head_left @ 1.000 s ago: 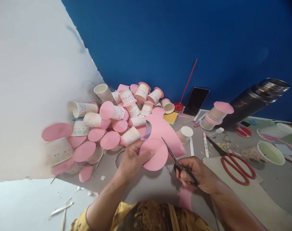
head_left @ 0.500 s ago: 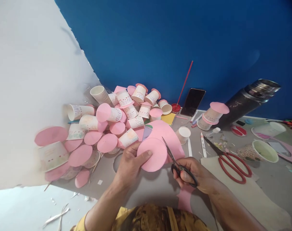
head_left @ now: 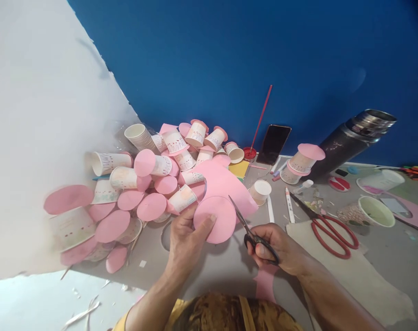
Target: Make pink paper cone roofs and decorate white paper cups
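My left hand (head_left: 188, 236) pinches a pink paper sheet (head_left: 219, 202), thumb on a nearly round part of it near me. My right hand (head_left: 279, 250) is closed in the handles of small black scissors (head_left: 252, 232), whose blades point up-left along the right edge of that round part. A scrap of pink paper (head_left: 264, 282) lies on the grey table (head_left: 215, 269) under my right wrist.
A heap of paper cups with pink discs (head_left: 153, 179) fills the left. A single white cup (head_left: 260, 191), red-handled scissors (head_left: 328, 230), a phone (head_left: 273, 143), a dark flask (head_left: 353, 140), markers and a green-lined bowl (head_left: 367, 216) lie to the right. White sheet at left.
The pink sheet has turned a little in my left hand and the scissors have crept along its curved edge. The view has drifted slightly.
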Tool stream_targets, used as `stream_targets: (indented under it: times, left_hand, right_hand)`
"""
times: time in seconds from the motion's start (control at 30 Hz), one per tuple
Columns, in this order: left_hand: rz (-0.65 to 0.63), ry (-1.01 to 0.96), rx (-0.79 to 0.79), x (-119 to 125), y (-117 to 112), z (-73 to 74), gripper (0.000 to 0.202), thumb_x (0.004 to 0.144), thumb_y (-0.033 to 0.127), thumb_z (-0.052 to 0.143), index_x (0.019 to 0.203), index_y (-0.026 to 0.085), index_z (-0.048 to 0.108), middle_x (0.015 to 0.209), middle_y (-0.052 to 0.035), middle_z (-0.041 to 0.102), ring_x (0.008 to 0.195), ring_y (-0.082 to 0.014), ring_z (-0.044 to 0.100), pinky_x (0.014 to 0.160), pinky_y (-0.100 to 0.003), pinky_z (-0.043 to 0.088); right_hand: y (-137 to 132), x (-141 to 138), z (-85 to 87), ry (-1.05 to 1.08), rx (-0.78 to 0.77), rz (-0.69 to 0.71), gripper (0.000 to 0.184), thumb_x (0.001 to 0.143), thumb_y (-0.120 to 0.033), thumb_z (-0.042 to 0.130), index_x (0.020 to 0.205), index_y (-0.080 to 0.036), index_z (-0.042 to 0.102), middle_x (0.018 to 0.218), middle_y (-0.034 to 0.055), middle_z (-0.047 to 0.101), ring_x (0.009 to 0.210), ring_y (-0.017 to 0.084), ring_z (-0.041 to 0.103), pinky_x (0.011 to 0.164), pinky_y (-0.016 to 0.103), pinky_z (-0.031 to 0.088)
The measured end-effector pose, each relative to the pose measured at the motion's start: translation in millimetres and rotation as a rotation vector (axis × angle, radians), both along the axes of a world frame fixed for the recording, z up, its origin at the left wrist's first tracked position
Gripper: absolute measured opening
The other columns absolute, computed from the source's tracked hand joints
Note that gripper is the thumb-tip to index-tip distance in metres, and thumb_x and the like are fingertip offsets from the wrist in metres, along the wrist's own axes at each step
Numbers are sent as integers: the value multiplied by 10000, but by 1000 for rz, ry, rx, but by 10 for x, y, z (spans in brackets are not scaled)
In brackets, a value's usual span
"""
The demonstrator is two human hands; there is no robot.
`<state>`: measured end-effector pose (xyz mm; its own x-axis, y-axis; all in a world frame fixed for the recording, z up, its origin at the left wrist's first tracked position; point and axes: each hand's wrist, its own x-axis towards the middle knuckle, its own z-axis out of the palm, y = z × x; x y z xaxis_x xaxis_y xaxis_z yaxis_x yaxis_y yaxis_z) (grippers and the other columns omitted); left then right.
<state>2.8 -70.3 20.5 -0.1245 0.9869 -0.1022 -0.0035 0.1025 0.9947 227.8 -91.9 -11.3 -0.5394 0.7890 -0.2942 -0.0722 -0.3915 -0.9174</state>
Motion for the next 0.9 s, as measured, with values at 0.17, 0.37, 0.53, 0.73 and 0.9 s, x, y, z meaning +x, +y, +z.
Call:
stream_targets:
  times: [0.17,0.37,0.53,0.73,0.9]
  left_hand:
    - [-16,7,14,-2,7,14,197,751,354,801,834,174,795,787,-27,755,747,-199,642,717,-291,544]
    - [-32,8,14,-16,14,-16,212,759,356,796,860,169,795,799,-35,762,755,-200,644,714,-290,546]
    - [-47,20,10,-44,16,-23,219,772,359,790,893,176,798,821,-35,767,770,-202,648,721,-291,546]
    - [-72,16,-3,-106,14,-55,225,790,362,788,907,170,793,817,-36,750,766,-190,633,706,-279,536]
    - [-91,-40,-29,-160,20,-111,268,794,378,796,940,153,783,821,-52,739,772,-198,639,710,-298,544]
  right_hand:
    - [3,0,-18,8,-10,5,601,678,-732,795,723,-158,625,537,-21,549,485,94,436,495,243,359]
    - [6,7,-36,23,-5,6,587,694,-714,800,713,-156,619,532,-27,540,486,91,431,499,243,347]
    - [0,28,-61,33,-3,23,561,723,-681,801,706,-152,616,541,-26,540,488,82,409,496,240,327]
    - [-4,42,-67,4,7,35,563,730,-690,788,709,-157,608,537,-28,522,493,86,406,494,242,320]
    - [-9,38,-90,23,1,40,560,732,-677,794,688,-156,593,522,-40,502,477,72,379,482,226,320]
